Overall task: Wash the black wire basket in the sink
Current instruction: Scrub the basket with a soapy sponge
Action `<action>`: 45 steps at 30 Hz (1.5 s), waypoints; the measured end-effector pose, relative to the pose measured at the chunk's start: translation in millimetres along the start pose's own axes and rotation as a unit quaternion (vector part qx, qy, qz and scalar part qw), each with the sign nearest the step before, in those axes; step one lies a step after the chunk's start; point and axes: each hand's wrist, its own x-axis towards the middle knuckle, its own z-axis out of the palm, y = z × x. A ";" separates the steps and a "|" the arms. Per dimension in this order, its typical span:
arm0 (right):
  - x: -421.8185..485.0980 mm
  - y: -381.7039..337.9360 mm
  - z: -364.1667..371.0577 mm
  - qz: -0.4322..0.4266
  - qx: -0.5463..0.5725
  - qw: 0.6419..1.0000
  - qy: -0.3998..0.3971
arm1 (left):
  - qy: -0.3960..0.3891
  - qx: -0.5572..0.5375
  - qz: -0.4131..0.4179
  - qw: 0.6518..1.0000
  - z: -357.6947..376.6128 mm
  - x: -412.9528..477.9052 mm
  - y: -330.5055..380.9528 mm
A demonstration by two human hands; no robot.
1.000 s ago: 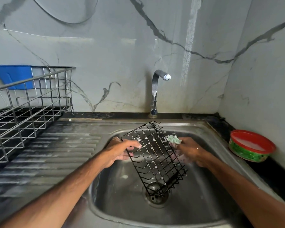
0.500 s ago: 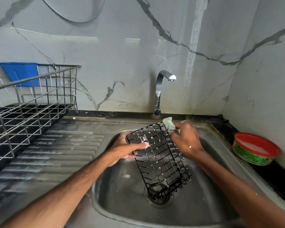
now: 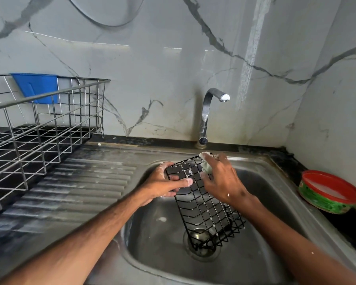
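Left hand (image 3: 162, 185) gripping black wire basket (image 3: 203, 204) — tilted in sink (image 3: 275, 182), right hand (image 3: 220, 179) clutching soapy sponge (image 3: 205, 164)

- The silver wire dish rack (image 3: 39, 128) at the left of the frame is cut off by the left edge.
- The blue plastic holder (image 3: 37, 87) hangs behind the rack's wires, its lower part partly screened.
- The pale green scrubber (image 3: 206, 164) is mostly covered by the right hand (image 3: 222, 182).
- The left hand (image 3: 162, 184) has its fingertips behind the black wire basket (image 3: 203, 206).
- The sink drain (image 3: 201, 249) sits partly behind the basket's lower end.
- Print on the red-rimmed green tub (image 3: 327, 194) is too small to read.
- Both forearms run out of the bottom edge.
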 end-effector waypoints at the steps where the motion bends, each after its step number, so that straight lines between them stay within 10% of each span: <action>1: 1.0 2.1 0.1 0.005 0.011 1.000 0.014 | -0.005 -0.005 0.000 1.000 -1.3 0.4 -0.3; 21: 5.6 7.8 -1.0 0.021 0.037 0.995 0.092 | 0.064 0.013 0.022 0.998 4.4 3.2 2.8; 30: -14.9 -24.4 13.9 -0.121 0.013 0.991 0.051 | 0.077 0.031 0.025 0.996 0.6 7.5 -0.6; 37: 6.5 41.6 -14.5 0.050 0.002 0.990 0.128 | 0.065 0.016 0.016 0.998 -1.0 10.8 -2.1; 45: -23.0 -17.5 18.9 -0.186 -0.002 0.982 0.045 | 0.073 0.002 0.011 0.997 -5.1 8.2 0.5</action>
